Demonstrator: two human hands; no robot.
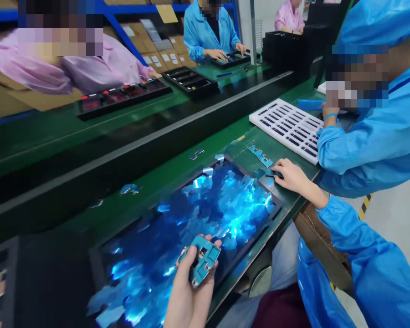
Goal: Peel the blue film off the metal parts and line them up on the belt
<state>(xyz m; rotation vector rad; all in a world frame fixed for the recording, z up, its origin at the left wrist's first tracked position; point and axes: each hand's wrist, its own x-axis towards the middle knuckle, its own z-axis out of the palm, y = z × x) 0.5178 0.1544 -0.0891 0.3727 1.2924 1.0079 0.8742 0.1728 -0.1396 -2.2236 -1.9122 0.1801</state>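
My left hand (187,291) is at the bottom centre, closed around a small teal part with cut-outs (200,258), thumb on its left edge. It hovers over a black tray (275,206) heaped with shiny blue film scraps (222,205). My right hand (292,176) reaches in from the right in a blue sleeve. Its fingertips pinch a small dark part (276,173) on the green bench, next to a teal strip (260,156).
A co-worker in blue leans in at the right, a hand (329,112) by a white slotted tray (287,125). Across the dark conveyor (130,155), other people work at black trays (191,81). Loose film bits (129,188) lie on the bench.
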